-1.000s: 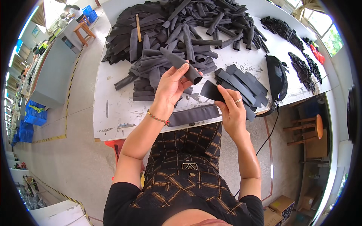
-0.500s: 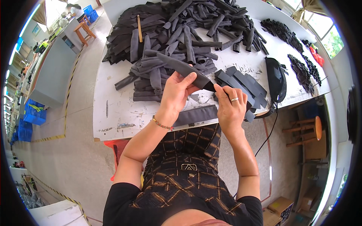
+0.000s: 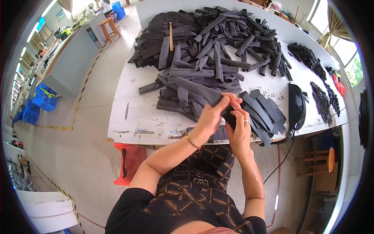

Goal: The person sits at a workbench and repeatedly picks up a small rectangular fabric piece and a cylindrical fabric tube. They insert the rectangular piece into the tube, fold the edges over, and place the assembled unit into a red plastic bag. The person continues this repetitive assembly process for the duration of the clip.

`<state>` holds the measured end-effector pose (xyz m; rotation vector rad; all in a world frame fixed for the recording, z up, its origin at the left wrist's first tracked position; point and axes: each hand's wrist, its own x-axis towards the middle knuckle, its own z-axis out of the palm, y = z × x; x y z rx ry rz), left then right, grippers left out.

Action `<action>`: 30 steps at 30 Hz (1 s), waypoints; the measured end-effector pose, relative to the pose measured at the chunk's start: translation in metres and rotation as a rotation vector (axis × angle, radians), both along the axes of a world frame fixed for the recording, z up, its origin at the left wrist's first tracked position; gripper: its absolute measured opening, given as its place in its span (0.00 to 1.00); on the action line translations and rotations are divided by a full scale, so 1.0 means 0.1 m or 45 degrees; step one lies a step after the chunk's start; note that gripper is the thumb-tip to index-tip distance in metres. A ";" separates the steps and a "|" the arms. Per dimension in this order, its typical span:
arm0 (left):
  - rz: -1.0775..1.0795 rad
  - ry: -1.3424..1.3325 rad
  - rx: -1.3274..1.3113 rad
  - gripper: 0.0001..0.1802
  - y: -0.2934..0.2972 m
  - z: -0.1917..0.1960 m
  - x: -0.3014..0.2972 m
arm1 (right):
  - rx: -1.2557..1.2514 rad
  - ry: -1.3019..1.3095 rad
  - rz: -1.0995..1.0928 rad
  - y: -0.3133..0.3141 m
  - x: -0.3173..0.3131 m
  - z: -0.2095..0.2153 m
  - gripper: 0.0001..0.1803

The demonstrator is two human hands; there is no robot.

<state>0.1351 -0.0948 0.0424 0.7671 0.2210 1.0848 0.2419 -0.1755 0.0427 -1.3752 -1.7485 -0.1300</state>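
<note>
A dark grey fabric sleeve [image 3: 196,89] slants from upper left down into my hands, above the front of the table. My left hand [image 3: 211,117] is closed round its lower part, thumb on top. Just right of it, my right hand [image 3: 240,128], with a ring on one finger, grips the sleeve's black lower end [image 3: 230,119]. My fingers cover part of that end, so what lies inside cannot be made out. Beneath my hands, a flat dark piece [image 3: 219,134] lies along the table's front edge, partly hidden.
Grey tubes [image 3: 183,97] are heaped beyond my hands, with a wooden stick [image 3: 170,37] on the pile. Flat grey strips [image 3: 263,111] lie to the right, beside a black pouch [image 3: 297,107]. A red bag [image 3: 130,160] hangs below the table's front left.
My hands have come together at the sleeve's lower end; before, they were further apart. The whole view has shifted, so the table sits further right and lower.
</note>
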 end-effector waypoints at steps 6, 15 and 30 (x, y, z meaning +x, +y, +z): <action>0.032 -0.092 -0.087 0.12 0.05 0.03 -0.10 | -0.099 0.001 -0.043 -0.01 0.00 0.13 0.20; 0.128 -0.053 -0.189 0.15 0.05 -0.08 -0.09 | -0.210 0.074 0.022 -0.04 0.05 0.10 0.17; -0.027 -0.032 -0.294 0.17 -0.15 -0.03 -0.02 | 0.072 -0.012 0.099 0.03 0.10 0.03 0.10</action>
